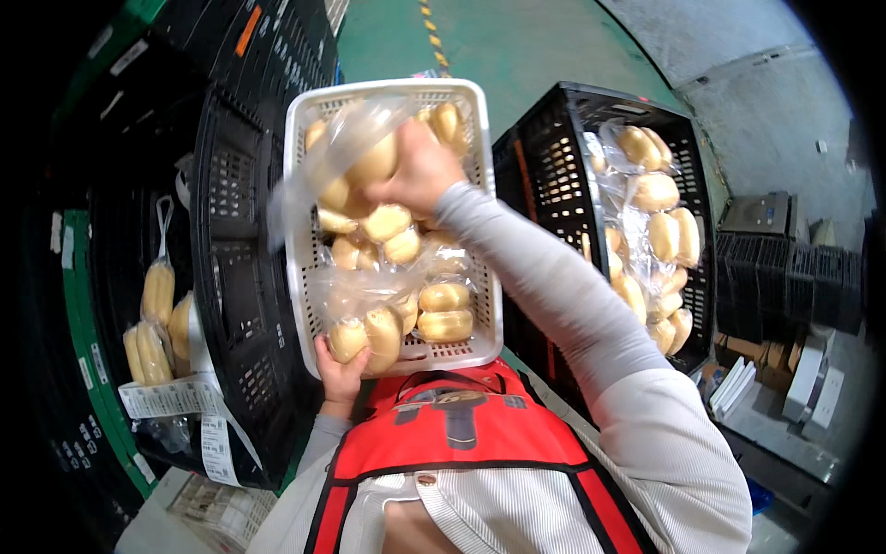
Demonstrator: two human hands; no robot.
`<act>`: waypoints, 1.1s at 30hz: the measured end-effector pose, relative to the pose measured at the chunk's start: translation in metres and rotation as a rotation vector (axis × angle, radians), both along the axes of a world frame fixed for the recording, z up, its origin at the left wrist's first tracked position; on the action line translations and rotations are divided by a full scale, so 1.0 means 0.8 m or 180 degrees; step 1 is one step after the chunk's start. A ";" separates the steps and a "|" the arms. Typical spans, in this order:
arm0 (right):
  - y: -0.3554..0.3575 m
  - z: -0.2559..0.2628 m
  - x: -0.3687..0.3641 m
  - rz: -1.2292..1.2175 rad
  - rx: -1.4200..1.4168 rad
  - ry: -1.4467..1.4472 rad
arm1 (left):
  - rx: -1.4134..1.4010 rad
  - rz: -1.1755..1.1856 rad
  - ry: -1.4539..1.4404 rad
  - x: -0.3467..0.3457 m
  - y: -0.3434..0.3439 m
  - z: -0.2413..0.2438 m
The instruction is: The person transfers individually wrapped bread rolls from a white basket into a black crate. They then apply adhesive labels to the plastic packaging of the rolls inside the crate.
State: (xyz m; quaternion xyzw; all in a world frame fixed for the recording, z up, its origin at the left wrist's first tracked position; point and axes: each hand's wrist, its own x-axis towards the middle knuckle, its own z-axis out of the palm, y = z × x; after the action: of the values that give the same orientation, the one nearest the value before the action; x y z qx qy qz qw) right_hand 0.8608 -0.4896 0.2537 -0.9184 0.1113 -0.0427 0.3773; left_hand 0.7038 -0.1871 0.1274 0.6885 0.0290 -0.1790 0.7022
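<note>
In front of me stands a white plastic basket (488,277) filled with clear bags of round, pale yellow produce that looks like peeled potatoes or melons. My right hand (422,166) grips a bag of the produce (374,163) over the basket's far half; the loose plastic is blurred. At the near left corner, my left hand (342,367) is around another bagged pair (367,339), fingers and thumb against it. A further bagged pair (445,313) lies at the near right inside the basket.
To the right stands a black crate (699,166) with more bagged produce. At left are an open black crate (242,277) with bagged pieces and printed label strips (173,398), and stacked black crates (277,41). Folded black crates (782,284) lie far right.
</note>
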 end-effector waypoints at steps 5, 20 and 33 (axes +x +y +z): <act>-0.171 0.098 -0.090 -0.1166 0.2932 -0.1944 | 0.0045 -0.0327 -0.0156 0.030 -0.041 0.038; -0.346 -0.117 -0.144 -0.3114 0.4500 -0.0666 | -0.1718 -0.2418 -0.0606 0.141 -0.404 0.283; -0.470 0.011 -0.360 -0.2643 0.4593 -0.0084 | 0.1907 -0.4047 -0.2542 0.111 -0.645 0.173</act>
State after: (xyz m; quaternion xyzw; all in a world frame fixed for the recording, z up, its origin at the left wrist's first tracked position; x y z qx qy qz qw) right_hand 0.5725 -0.8653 0.2625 -0.3347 0.4366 -0.1073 0.8282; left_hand 0.7928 -0.7033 0.2659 0.7442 -0.5744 -0.2693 0.2091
